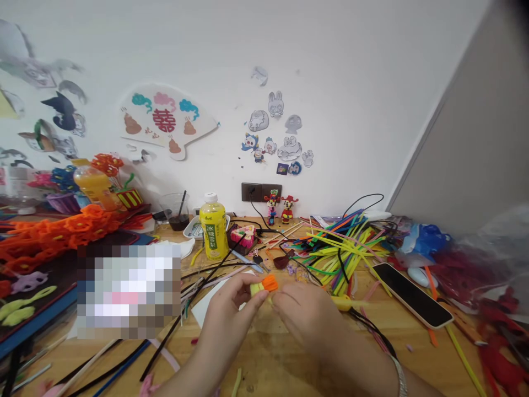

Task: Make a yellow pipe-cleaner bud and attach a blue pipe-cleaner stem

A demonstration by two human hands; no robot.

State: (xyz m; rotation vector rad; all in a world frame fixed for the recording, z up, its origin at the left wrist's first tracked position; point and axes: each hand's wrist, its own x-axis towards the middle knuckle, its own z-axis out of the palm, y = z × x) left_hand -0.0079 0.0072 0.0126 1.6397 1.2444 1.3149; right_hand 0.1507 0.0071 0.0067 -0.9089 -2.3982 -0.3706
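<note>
Far left: a row of orange fuzzy flowers [61, 234] lies near an orange drink bottle [93, 187]. Nearer to me, a pixelated patch hides part of the bench; contents unreadable. Next, a clear cup [179, 212] with dark liquid, then an upright yellow bottle [214, 229] with a white cap.

Centre: my left hand [233, 309] pinches a small yellow-and-orange piece [270, 283] between thumb and forefinger, just above the wooden table [268, 369], its orange end towards my right. A white sheet [206, 303] lies partly behind this hand. My right hand [303, 314] is just beside the piece, fingers drawn together; I cannot tell whether they grip a strand or touch the piece.

Step in hand, my judgement: close fingertip shaping of this piece. The next move calls for a steady left pinch and light, precise right fingertips, since the piece is small and probably soft enough to squash.

Right: behind my right hand, a loose heap of coloured fuzzy stems [341, 248], mostly yellow and green; then a dark-screened phone [413, 295]; lastly, crumpled plastic bags [458, 259].
</note>
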